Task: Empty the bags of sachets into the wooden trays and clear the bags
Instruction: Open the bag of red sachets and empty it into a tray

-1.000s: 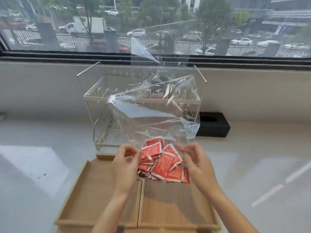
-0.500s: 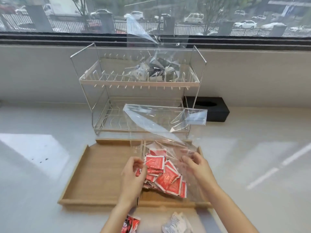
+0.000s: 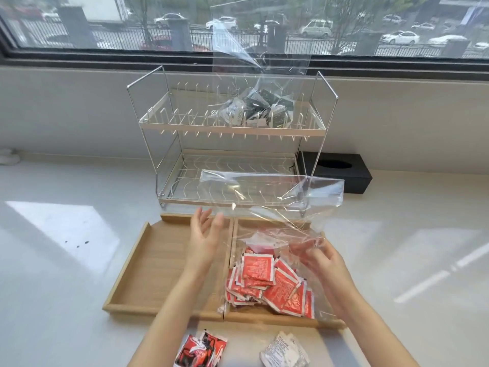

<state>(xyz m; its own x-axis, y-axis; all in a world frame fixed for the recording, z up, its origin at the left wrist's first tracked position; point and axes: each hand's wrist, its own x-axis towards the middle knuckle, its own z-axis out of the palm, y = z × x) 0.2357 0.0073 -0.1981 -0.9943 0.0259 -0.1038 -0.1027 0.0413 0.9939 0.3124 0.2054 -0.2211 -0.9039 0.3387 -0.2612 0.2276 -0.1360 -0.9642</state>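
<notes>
White counter under a wide window, wire rack at its back edge. Two wooden trays sit side by side at the front, red sachets heaped in the right one inside the clear bag. Right hand pinches the bag's film; left hand hovers with fingers spread, holding nothing.

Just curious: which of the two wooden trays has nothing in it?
The left wooden tray is bare; the right tray holds the red sachets.

Red sachets inside clear bag, over right wooden tray
</notes>
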